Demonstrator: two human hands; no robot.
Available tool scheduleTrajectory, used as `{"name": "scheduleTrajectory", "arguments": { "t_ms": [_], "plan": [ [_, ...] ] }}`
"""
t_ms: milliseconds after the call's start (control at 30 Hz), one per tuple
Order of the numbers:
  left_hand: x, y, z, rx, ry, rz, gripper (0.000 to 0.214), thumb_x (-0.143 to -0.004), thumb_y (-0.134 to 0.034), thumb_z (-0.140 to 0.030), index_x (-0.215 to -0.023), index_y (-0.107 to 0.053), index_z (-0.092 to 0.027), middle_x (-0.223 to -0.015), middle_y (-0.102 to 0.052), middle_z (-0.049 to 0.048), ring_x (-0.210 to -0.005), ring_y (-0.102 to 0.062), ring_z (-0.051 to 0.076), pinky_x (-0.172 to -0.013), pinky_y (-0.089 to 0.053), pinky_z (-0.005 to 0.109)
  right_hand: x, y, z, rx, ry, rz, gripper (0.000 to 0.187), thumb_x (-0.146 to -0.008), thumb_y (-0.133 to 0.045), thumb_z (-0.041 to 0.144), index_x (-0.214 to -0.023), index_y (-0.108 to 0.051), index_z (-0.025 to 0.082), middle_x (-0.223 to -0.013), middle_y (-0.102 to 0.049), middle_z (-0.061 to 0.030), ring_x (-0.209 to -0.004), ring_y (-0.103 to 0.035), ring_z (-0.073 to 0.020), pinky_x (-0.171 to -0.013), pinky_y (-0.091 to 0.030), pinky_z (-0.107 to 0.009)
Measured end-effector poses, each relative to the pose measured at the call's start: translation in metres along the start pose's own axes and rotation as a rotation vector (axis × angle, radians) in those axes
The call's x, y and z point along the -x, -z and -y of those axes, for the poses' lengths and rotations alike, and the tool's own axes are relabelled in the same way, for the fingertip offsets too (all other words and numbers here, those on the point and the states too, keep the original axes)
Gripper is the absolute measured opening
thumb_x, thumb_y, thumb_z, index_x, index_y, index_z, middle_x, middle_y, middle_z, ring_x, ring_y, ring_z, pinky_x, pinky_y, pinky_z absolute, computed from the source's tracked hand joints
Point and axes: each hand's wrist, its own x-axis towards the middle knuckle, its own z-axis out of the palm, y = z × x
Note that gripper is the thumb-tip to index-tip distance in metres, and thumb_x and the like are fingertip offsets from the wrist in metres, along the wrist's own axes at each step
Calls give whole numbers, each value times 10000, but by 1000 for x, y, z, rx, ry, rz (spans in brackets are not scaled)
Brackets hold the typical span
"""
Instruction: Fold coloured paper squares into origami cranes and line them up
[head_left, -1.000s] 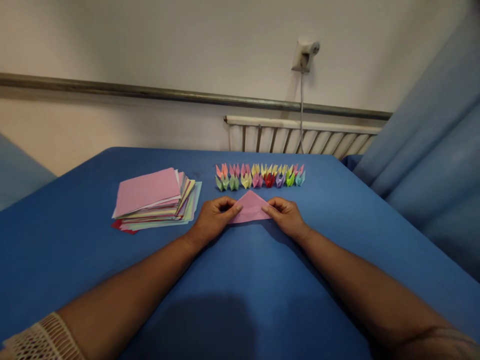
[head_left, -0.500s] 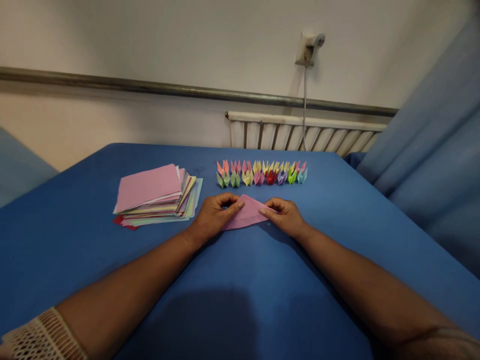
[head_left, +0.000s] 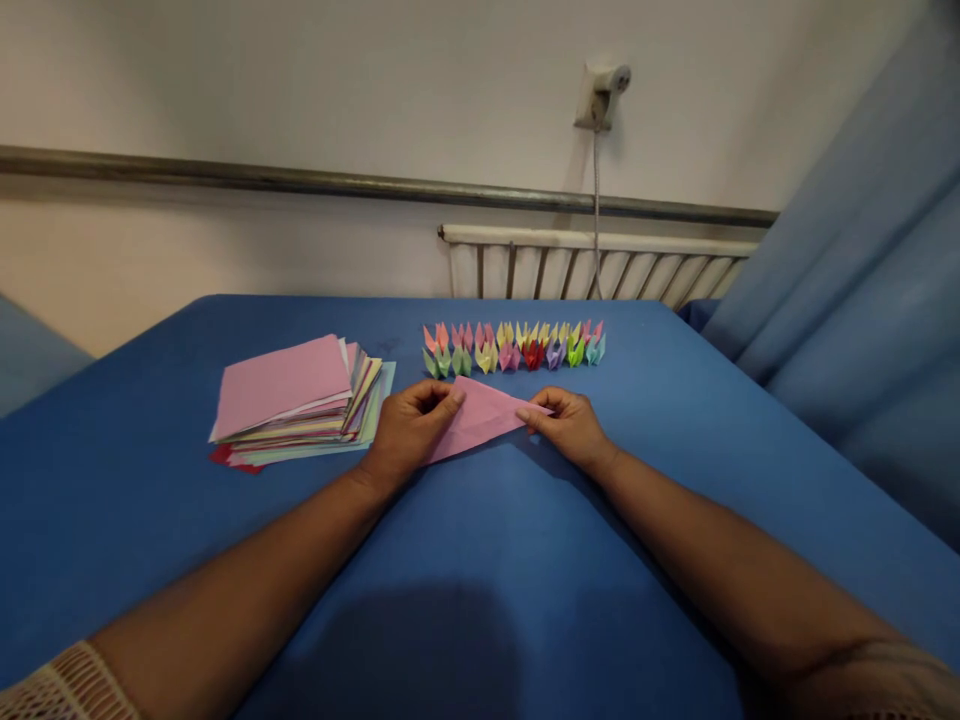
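Observation:
A pink sheet of paper [head_left: 484, 418], folded to a triangle, is stretched between my hands just above the blue table. My left hand [head_left: 411, 425] pinches it near its upper corner, thumb on top, and covers its left end. At the pointed right end, my right hand [head_left: 568, 425] grips the paper between thumb and fingers. Behind it stand two rows of small folded paper cranes, among them a red crane [head_left: 533, 354] and a light blue crane [head_left: 595, 349]. A stack of coloured paper [head_left: 289, 380], pink on top, lies left of my left hand.
The blue table [head_left: 465, 530] reaches back toward a wall with a metal rail [head_left: 337, 182] and a white radiator [head_left: 540, 240]. A cable [head_left: 597, 190] hangs from a wall socket [head_left: 598, 97]. On the right hangs a blue curtain [head_left: 847, 250].
My left hand has shifted left along the pink paper, and my right hand now holds nearer its right tip. More of the paper shows between them. The whole view has swung slightly right.

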Motion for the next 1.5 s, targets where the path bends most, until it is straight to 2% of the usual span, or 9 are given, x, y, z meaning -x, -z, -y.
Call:
{"name": "scheduleTrajectory", "arguments": {
  "t_ms": [333,567,733,1167,1500],
  "plan": [
    [-7,3,11,53,18,-58,315,-693,-709,-458,-777,-682,-155,-728,-638,-2,-657,-539,125,-620,-420,228,-8,0,-6,-98,-30,-94,361,-645,-726,496,-610,-526,197,-502,-541,39,-460,-447,-84,-461,-379,-223],
    [-6,3,9,44,14,-38,327,-685,-707,-472,-760,-678,-155,-723,-646,3,-653,-542,130,-616,-419,230,-8,2,-4,-103,-57,-109,345,-657,-712,491,-589,-556,191,-541,-601,10,-499,-521,-104,-517,-439,-246],
    [-3,3,5,113,32,18,320,-701,-699,-462,-776,-678,-151,-736,-653,6,-650,-546,124,-611,-426,228,-7,3,-5,-123,-53,-92,327,-655,-725,478,-599,-586,187,-527,-595,11,-494,-515,-106,-522,-436,-248],
    [-1,2,5,169,50,49,332,-666,-713,-467,-756,-665,-152,-715,-632,5,-650,-538,125,-613,-432,235,-7,4,-7,-126,-77,-73,331,-637,-748,479,-618,-603,183,-574,-629,-1,-518,-544,-111,-564,-450,-259],
    [-1,4,4,162,35,15,266,-671,-716,-407,-689,-636,-154,-664,-580,-28,-618,-504,104,-611,-409,228,-5,5,-8,-159,-90,4,292,-657,-739,448,-659,-617,183,-588,-632,10,-536,-542,-106,-566,-439,-248]
  ]
}}
